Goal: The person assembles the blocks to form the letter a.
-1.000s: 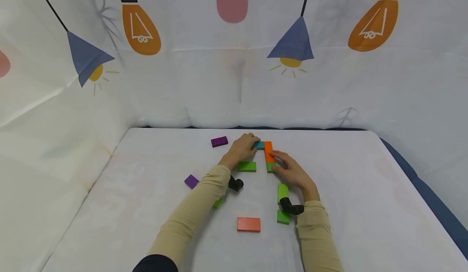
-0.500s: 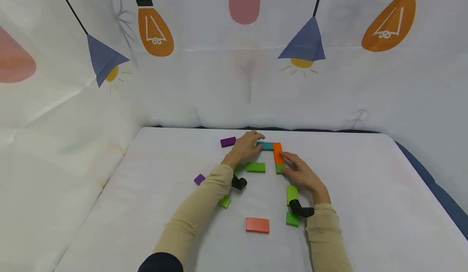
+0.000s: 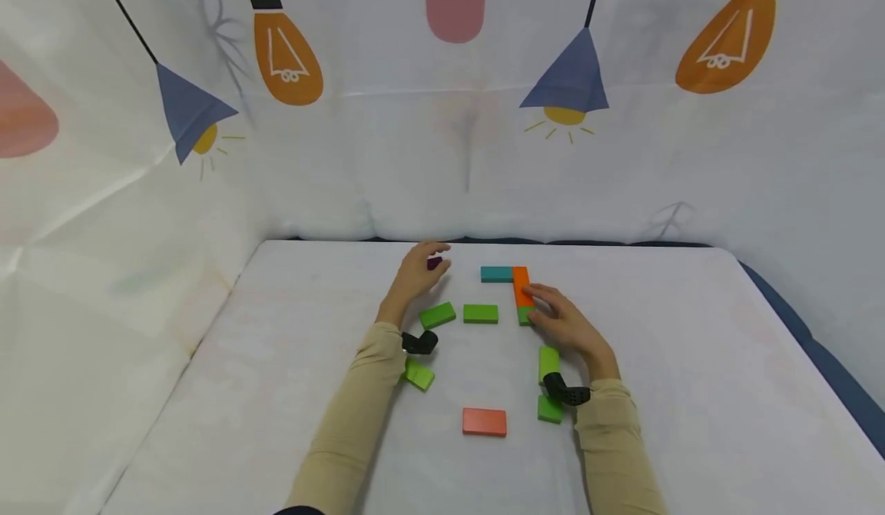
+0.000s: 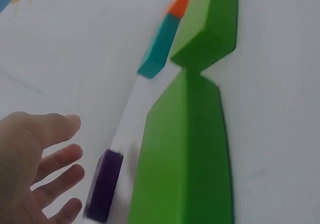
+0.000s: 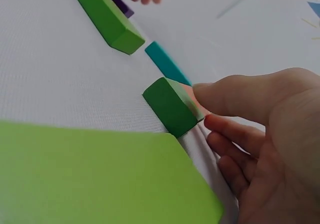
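The person's left hand (image 3: 417, 269) reached to the far edge of the table, its palm turned inward and its fingers loosely spread and holding nothing; in the left wrist view the fingertips stood just beside, and apart from, a dark purple rectangular block (image 4: 104, 185). The right hand (image 3: 570, 327) was also relaxed rather than closed, thumb and index finger apart, its thumb tip at the junction of an upright-running orange oblong block (image 3: 522, 284) and a green block (image 3: 525, 316) that met its near end. Both forearms slanted forward in creased beige cloth sleeves (image 3: 346, 423), and a black curved device (image 3: 420, 342) sat at the left wrist, with a matching one at the right. A teal oblong block (image 3: 496, 274) butted against the orange one, making a corner. All the blocks were flat-faced, crisp-edged and matte; what they were made of could not be told. A leaf-green block (image 3: 480, 313) and a tilted green block (image 3: 437, 315) lay nearer, and a coral block (image 3: 484, 421) lay between the forearms. The white table covering (image 3: 691, 346) showed a fine weave close up, while the wrinkled white backdrop sheet (image 3: 387, 161) bore orange bulbs (image 3: 288, 58) and blue-grey cone lamps (image 3: 567, 73).
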`<state>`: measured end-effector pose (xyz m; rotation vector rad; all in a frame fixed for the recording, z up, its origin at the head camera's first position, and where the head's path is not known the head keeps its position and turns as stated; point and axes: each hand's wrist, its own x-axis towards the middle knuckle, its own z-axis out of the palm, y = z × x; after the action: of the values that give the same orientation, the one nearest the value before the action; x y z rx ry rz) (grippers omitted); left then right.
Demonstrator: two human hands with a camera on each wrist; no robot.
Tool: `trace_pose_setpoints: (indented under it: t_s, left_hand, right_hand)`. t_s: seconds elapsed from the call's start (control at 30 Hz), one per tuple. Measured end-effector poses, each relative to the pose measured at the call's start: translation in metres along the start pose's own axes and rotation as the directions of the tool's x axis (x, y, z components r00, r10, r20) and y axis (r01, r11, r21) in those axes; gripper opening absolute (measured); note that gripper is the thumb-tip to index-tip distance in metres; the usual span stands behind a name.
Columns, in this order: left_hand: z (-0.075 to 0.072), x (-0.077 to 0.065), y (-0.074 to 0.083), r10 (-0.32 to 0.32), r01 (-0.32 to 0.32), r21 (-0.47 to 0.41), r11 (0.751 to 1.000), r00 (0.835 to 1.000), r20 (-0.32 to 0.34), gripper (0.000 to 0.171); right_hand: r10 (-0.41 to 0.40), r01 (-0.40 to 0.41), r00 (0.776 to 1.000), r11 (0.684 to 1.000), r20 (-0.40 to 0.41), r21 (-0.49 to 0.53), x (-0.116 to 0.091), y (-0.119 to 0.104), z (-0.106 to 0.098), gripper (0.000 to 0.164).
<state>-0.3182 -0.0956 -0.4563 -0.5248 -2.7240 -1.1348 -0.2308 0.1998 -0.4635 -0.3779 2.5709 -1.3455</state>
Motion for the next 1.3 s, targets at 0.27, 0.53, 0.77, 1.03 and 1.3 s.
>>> trace_pose_setpoints:
  t_s: [0.27, 0.53, 0.77, 1.03, 1.3]
  left_hand:
    - [-0.012, -0.017, -0.014, -0.109, 0.102, -0.095, 0.99, 0.991, -0.071, 0.032]
    - [-0.017, -0.028, -0.021, -0.174, 0.162, -0.126, 0.979, 0.981, -0.087, 0.037]
    - [-0.013, -0.027, -0.019, -0.169, 0.159, -0.129, 0.979, 0.983, -0.074, 0.038]
    - [-0.009, -0.026, -0.02, -0.188, 0.184, -0.086, 0.979, 0.981, -0.049, 0.041]
    - [-0.009, -0.025, -0.02, -0.206, 0.206, 0.001, 0.979, 0.978, -0.04, 0.045]
  right_hand:
    - [0.012, -0.012, 1.0, 0.999, -0.006, 0.034, -0.001, 0.001, 0.0, 0.049]
    - [-0.057, 0.057, 0.998, 0.998, -0.015, 0.04, 0.0, 0.002, 0.007, 0.047]
    - [-0.011, 0.012, 1.0, 1.0, -0.028, 0.02, -0.001, -0.002, 0.004, 0.047]
    - [0.053, -0.053, 0.998, 0.999, -0.028, 0.006, -0.002, 0.0, 0.003, 0.048]
    - [0.054, -0.054, 0.998, 0.999, -0.028, -0.007, 0.001, 0.0, 0.005, 0.048]
